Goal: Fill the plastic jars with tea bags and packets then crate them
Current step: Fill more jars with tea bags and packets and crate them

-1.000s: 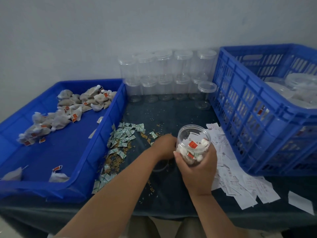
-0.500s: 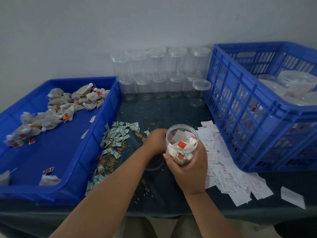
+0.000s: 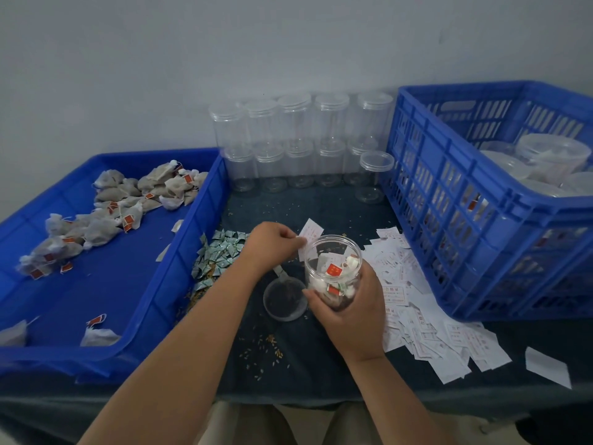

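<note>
Tray: a shallow blue tray sits at the far left of the table, well apart from both hands.
Tea bags: grey tea bags with red tags lie scattered across the tray floor, most of them toward its back.
Packets: a heap of small green packets lies on the table just beside the tray's right wall, close under the left wrist.
Left hand: the left hand is curled, its fingertips pinching a paper slip.
Slip position: the slip stands on end with its long axis rising up and to the right. Its lower end is at the left rear of the jar's rim, not yet inside as far as I can tell.
Lid: a clear lid lies flat on the table between the two forearms, just left of the jar's base.
Jar: the jar is open and partly filled with tea bags, and it is roughly upright with its mouth facing up.
Right hand: the right hand wraps round the jar's lower half from the right and holds it off the table.
Coming move: the slip probably has to travel a little right and down into the mouth, and the left hand is the nearer one for that.
Loose slips: a spread of white slips lies right of the jar.
Crate: the blue crate stands at the far right, on the right hand's side.
</note>
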The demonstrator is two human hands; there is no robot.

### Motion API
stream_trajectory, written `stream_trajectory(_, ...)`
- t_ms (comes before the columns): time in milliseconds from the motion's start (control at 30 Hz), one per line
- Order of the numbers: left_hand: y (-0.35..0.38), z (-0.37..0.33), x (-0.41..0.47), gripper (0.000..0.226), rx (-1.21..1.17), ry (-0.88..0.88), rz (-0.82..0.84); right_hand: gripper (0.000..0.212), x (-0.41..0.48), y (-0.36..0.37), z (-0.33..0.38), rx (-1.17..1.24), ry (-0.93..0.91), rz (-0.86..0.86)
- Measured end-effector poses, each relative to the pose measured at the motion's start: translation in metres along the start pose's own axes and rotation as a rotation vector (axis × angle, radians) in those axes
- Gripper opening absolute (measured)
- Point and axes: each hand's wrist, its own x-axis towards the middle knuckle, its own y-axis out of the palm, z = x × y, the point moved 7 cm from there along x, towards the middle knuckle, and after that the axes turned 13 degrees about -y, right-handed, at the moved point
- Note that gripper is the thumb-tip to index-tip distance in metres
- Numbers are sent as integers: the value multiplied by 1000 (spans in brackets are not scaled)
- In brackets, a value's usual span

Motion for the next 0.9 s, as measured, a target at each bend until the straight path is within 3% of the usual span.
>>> stream_trajectory(233,15,15,-3,38,16,-72,97,98,-2,2,0,-28,6,28)
stream_trajectory(333,-3,17,-9,35,-67,-66,35,97,-1,5,-1,-42,3,60)
stream_trajectory(467,-56,-5,-38,29,-265,20,-90,97,0,5,0,-77,-40,72)
stream_trajectory(533,-73,-22,-60,24,-259,127,-48,97,1,5,1,-67,-59,67)
stream_trajectory(600,-71,-40,-81,21,-155,209,92,98,0,6,1,-27,-60,62)
stream_trajectory(667,-55,-50,-91,25,124,287,139,99,-1,7,1,-2,-68,58)
stream_trajectory(767,-42,-56,-96,25,441,355,-55,96,-2,6,8,-27,-135,51)
stream_trajectory(833,-38,-52,-92,43,506,342,-141,97,0,5,12,-45,-160,58)
stream_trajectory(900,-36,-47,-85,65,512,298,-127,99,0,5,12,-39,-152,64)
